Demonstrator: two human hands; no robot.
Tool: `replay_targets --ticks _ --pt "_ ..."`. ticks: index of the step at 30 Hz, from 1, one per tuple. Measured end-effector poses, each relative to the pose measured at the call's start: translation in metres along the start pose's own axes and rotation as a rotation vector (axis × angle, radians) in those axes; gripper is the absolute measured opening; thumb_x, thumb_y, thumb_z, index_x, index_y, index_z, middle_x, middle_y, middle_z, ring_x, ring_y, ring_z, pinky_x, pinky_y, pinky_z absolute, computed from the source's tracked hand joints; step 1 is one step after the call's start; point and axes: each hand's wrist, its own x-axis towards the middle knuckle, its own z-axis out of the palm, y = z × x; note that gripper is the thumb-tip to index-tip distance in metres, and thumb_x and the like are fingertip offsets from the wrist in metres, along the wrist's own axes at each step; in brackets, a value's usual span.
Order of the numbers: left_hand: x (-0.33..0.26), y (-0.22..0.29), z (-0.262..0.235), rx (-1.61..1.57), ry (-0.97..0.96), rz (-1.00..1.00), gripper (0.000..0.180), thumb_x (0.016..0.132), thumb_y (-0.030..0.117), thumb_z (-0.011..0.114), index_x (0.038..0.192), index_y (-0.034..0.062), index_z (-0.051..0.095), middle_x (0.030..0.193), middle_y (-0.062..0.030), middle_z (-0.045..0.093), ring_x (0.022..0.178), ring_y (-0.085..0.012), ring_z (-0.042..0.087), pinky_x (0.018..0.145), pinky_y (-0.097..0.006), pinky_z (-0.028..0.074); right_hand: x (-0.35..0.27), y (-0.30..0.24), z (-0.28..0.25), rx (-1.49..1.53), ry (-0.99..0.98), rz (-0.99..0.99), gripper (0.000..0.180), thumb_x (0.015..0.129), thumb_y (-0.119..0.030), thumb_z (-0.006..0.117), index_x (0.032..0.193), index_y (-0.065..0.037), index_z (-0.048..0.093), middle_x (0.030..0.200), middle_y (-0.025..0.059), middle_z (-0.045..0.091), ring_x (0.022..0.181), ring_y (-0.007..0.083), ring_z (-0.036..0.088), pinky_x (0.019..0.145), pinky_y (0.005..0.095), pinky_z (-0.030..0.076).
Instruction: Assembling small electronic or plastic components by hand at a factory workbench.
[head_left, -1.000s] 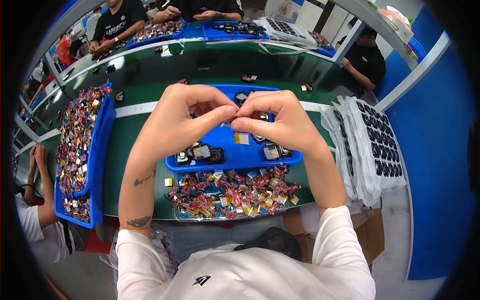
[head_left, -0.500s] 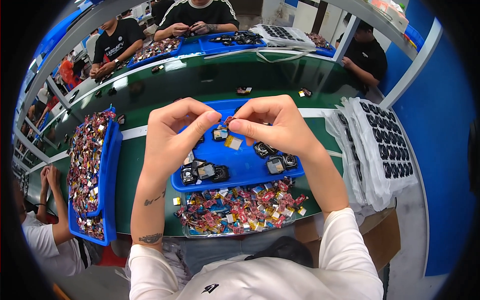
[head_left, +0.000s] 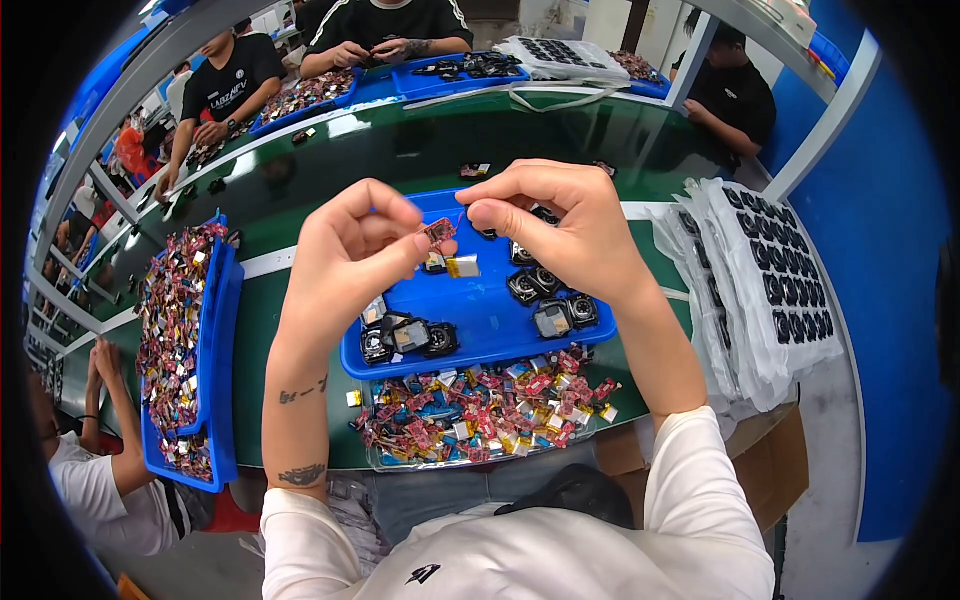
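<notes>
Over a blue tray [head_left: 480, 340], my left hand [head_left: 345, 255] pinches a small red circuit board [head_left: 440, 233] between thumb and fingers. A flat silver and yellow battery [head_left: 462, 266] hangs just below the board. Close by on the right, my right hand [head_left: 575, 230] has thumb and forefinger brought together. A thin wire seems to run from the board toward those fingertips; what they hold is too small to make out. Black watch-like cases lie in the tray, some at its left [head_left: 408, 337] and others at its right [head_left: 565, 316].
A clear container heaped with red boards and batteries [head_left: 490, 410] sits nearest me. At left stands a long blue bin [head_left: 222, 370] of similar parts. Stacked white trays of black cases [head_left: 780, 260] are at right. Several people work around the green table [head_left: 390, 160].
My hands have moved slightly apart, the right one up and rightward. The red board, earlier mostly covered by the right fingertips, now shows in my left hand.
</notes>
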Motion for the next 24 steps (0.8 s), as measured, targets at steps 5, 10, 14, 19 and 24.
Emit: replay_targets --ticks 5,10,14,19,24 --pt "0.003 -0.007 0.005 0.038 -0.053 -0.039 0.015 0.081 0.005 0.071 0.092 -0.0032 0.064 0.077 -0.0043 0.066 0.070 -0.0061 0.061 0.061 -0.018 0.045 -0.002 0.001 0.006 -0.031 0.026 -0.026 0.007 0.078 -0.006 0.070 0.082 0.000 0.071 0.075 0.0072 0.068 0.065 0.0088 0.062 0.059 0.0221 0.049" --pt "0.002 -0.009 0.007 0.326 0.071 0.173 0.011 0.081 0.007 0.071 0.085 -0.0025 0.067 0.076 -0.0041 0.065 0.068 -0.0066 0.060 0.060 -0.018 0.045 -0.003 0.004 0.007 0.249 0.035 0.134 0.010 0.080 -0.007 0.072 0.079 0.002 0.068 0.072 0.0063 0.067 0.061 0.0074 0.059 0.055 0.0203 0.047" --pt "0.002 -0.011 0.006 0.229 0.011 0.187 0.012 0.082 0.007 0.070 0.086 -0.0031 0.067 0.079 -0.0051 0.066 0.069 -0.0073 0.061 0.060 -0.019 0.046 -0.004 0.007 0.008 0.551 -0.060 0.242 0.017 0.081 -0.013 0.074 0.074 -0.002 0.063 0.072 0.0036 0.063 0.062 0.0065 0.055 0.054 0.0202 0.043" --pt "0.001 -0.009 0.008 0.113 -0.078 0.137 0.011 0.085 0.007 0.067 0.090 -0.0028 0.065 0.083 -0.0056 0.065 0.071 -0.0076 0.059 0.064 -0.022 0.048 -0.007 0.011 0.015 0.721 -0.152 0.319 0.022 0.084 -0.019 0.071 0.073 -0.003 0.059 0.068 0.0007 0.058 0.059 0.0056 0.050 0.054 0.0198 0.041" --pt "0.002 -0.006 -0.004 0.055 -0.110 0.165 0.011 0.086 0.007 0.066 0.092 -0.0023 0.065 0.083 -0.0037 0.064 0.074 -0.0058 0.056 0.065 -0.020 0.046 -0.001 0.015 0.013 0.690 -0.100 0.268 0.019 0.088 -0.018 0.067 0.078 -0.004 0.060 0.071 -0.0003 0.057 0.064 0.0063 0.052 0.058 0.0203 0.042"
